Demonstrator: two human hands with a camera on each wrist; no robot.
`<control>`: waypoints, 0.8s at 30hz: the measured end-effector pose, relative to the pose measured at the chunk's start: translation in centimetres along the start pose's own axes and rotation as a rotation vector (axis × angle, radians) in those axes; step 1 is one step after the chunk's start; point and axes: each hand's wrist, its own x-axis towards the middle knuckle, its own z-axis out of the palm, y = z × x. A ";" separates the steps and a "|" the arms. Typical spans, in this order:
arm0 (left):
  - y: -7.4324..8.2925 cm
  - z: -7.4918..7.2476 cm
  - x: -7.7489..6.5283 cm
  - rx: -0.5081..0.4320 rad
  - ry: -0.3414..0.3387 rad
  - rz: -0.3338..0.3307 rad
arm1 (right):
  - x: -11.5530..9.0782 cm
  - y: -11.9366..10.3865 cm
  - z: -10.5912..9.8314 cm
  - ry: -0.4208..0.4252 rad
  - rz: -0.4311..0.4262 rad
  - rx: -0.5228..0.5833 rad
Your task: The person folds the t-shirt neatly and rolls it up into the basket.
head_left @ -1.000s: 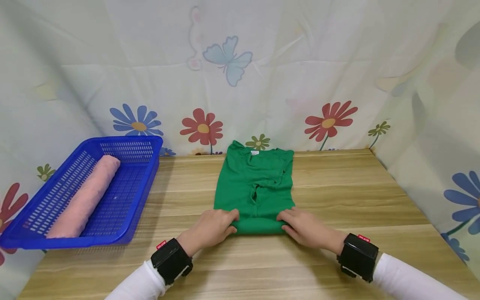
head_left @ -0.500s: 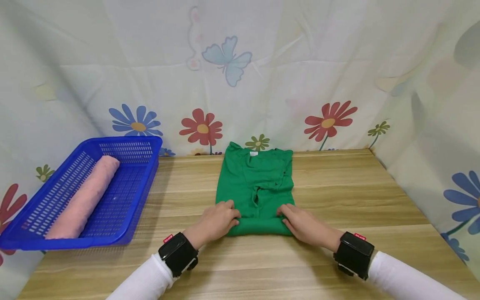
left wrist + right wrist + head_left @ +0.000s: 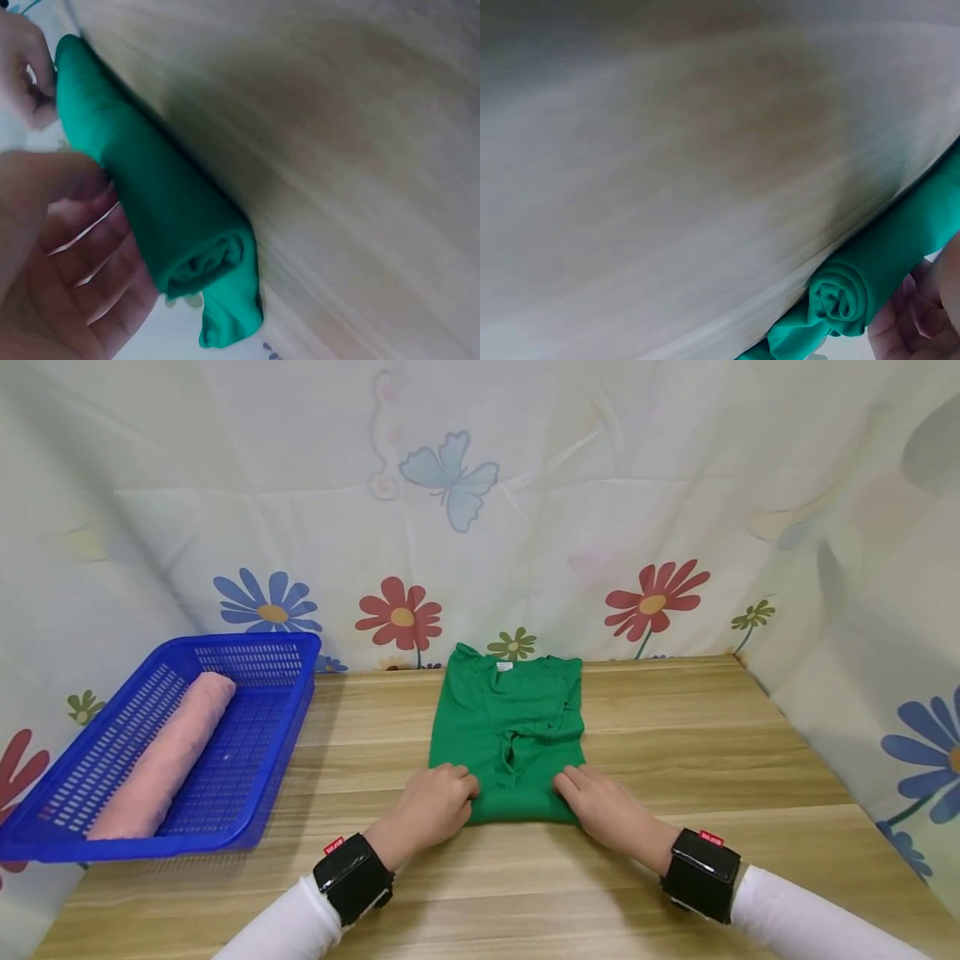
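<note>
A green T-shirt [image 3: 517, 702] lies on the wooden table, its near end rolled into a thick tube. My left hand [image 3: 438, 802] grips the left end of that roll. In the left wrist view the thumb [image 3: 79, 176] presses the tube and the fingers lie along its far side. At the right end, my right hand [image 3: 607, 803] holds the roll with bent fingers. The right wrist view shows the roll's spiral end [image 3: 838, 301] beside that hand. Toward the back, the collar with its white label [image 3: 504, 667] is still flat.
A blue plastic basket [image 3: 288, 735] stands on the left of the table [image 3: 675, 735], with a rolled pink cloth [image 3: 168, 756] inside. A flower-printed curtain [image 3: 555, 527] borders the table at the back and sides.
The rolled part has turned slightly farther from me, shortening the flat cloth. Both hands have shifted a little along with it, fingers now curled closer over the roll. The basket stays put.
</note>
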 end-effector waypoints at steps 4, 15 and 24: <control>-0.2 -0.5 -0.3 -0.032 -0.075 -0.006 | -0.2 -0.1 -0.2 -0.017 -0.010 -0.038; -0.3 -0.3 -0.3 0.063 -0.199 0.037 | -0.6 -0.2 0.3 -0.068 -0.035 -0.054; -0.6 -0.3 -0.7 -0.020 -0.126 -0.007 | -0.3 0.4 -0.5 -0.113 0.051 0.121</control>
